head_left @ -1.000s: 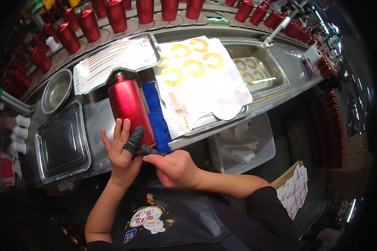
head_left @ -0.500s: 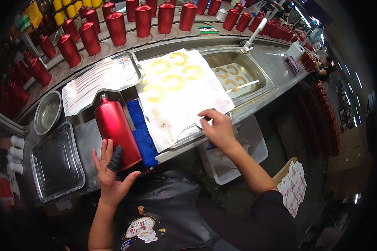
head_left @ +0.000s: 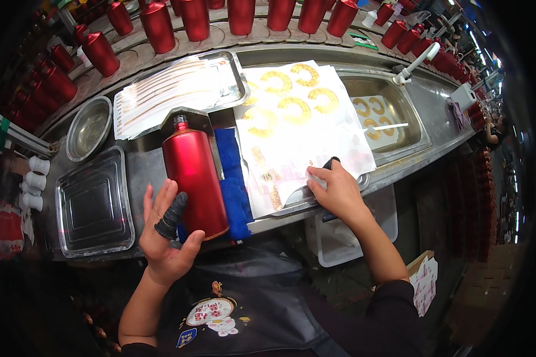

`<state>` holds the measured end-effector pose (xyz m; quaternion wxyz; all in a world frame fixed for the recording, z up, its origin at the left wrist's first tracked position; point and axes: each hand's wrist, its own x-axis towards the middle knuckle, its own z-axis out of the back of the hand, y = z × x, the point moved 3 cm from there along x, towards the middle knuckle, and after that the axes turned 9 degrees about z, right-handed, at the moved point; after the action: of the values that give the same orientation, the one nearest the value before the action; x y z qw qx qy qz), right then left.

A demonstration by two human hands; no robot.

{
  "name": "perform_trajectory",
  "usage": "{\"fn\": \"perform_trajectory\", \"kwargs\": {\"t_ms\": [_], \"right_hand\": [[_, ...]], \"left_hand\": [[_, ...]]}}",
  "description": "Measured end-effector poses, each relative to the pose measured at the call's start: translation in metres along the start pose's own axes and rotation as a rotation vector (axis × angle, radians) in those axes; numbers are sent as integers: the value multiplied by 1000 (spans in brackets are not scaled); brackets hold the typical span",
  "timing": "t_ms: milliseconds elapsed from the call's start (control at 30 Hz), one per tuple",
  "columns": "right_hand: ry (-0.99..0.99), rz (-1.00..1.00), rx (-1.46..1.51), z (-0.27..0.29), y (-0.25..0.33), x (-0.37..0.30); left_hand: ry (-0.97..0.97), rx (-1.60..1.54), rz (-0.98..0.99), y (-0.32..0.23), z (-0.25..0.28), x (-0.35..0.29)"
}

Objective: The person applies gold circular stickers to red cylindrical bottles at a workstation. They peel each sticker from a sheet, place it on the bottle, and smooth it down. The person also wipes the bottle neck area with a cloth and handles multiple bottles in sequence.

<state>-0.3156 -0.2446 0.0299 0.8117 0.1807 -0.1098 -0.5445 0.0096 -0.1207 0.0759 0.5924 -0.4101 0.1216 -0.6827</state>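
My left hand (head_left: 168, 238) is open beside the lower left of a red metallic bottle (head_left: 195, 178), its fingers spread. A dark cover is on one finger. The bottle lies on its side with its neck toward a metal stand (head_left: 190, 114). My right hand (head_left: 340, 190) is at the near right part of a stack of white sheets (head_left: 333, 134). Its index finger and thumb are apart over the paper, the other fingers curled. Gold crescent decals (head_left: 293, 110) and a speckled gold strip (head_left: 267, 176) are on the sheets. A blue cloth (head_left: 233, 184) separates bottle and sheets.
A sink (head_left: 420, 134) with a wet decal sheet (head_left: 372, 113) stands right, under a white faucet (head_left: 417, 62). On the left are a metal bowl (head_left: 89, 128), a rectangular tray (head_left: 95, 202) and a tray of strip sheets (head_left: 161, 95). Red bottles (head_left: 241, 16) line the conveyor behind.
The whole view has shifted, so the bench things appear farther right. The left hand stays open near the bottle. The right hand stays at the near edge of the sheets, its thumb and index still apart.
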Motion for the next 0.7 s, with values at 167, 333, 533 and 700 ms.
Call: {"fn": "perform_trajectory", "kwargs": {"t_ms": [167,333,533,700], "right_hand": [[-106,29,61,5,-20,23],[-357,-16,-21,26,-77,82],[-318,-53,-139,56,-135,191],[-134,-186,-295,48,-144,285]], "left_hand": [[-13,-26,-21,0,5,18],[-89,-121,51,10,15,31],[-90,-269,292,24,23,30],[-116,-282,322,31,25,30]]}}
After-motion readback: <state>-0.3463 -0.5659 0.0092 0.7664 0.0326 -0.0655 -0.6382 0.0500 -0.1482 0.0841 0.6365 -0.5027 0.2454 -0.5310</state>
